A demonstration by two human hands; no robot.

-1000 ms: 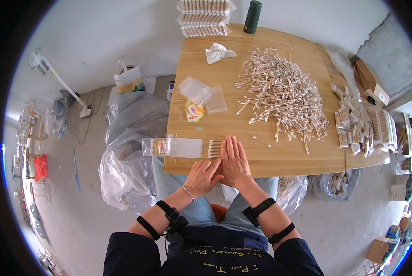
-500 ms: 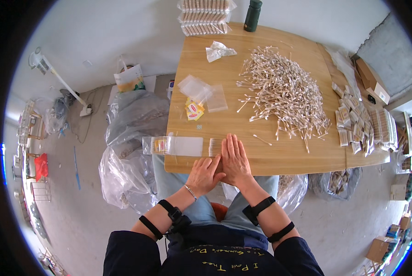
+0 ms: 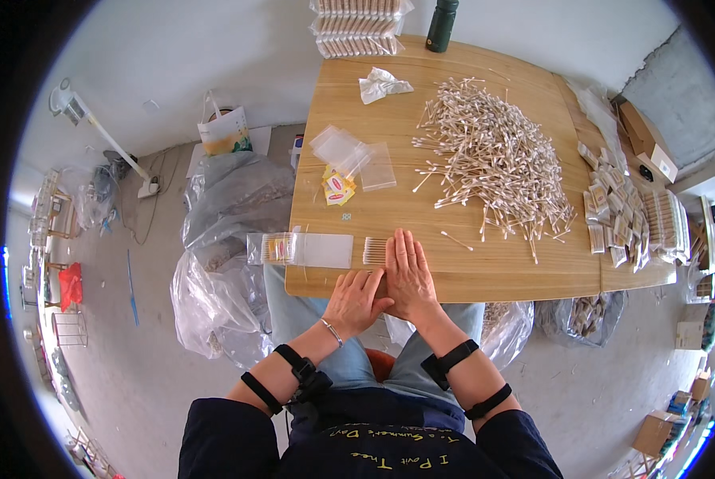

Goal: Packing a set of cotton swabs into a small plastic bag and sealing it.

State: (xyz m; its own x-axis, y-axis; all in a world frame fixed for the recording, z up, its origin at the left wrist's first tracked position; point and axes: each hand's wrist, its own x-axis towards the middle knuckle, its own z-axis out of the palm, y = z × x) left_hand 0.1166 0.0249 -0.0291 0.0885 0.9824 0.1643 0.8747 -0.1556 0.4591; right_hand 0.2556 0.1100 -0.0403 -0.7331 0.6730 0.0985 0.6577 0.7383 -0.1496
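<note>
A small row of cotton swabs lies side by side near the table's front edge. My right hand rests flat over the row's right end, fingers stretched out, hiding that part. My left hand is at the edge just below the row, its fingers extended and slightly bent, its thumb reaching to the right hand. Left of the row lies a clear bag, with a bundle of swabs and a yellow card in its left part. A large loose heap of cotton swabs covers the table's right half.
Empty clear bags and yellow-and-red cards lie beyond the bag. At the back are crumpled tissue, stacked swab packs and a green bottle. More filled packs pile up at right. Plastic sacks stand on the floor.
The view has shifted very slightly. My left fingers have moved a little at the table edge; the right hand stays flat over the swab row.
</note>
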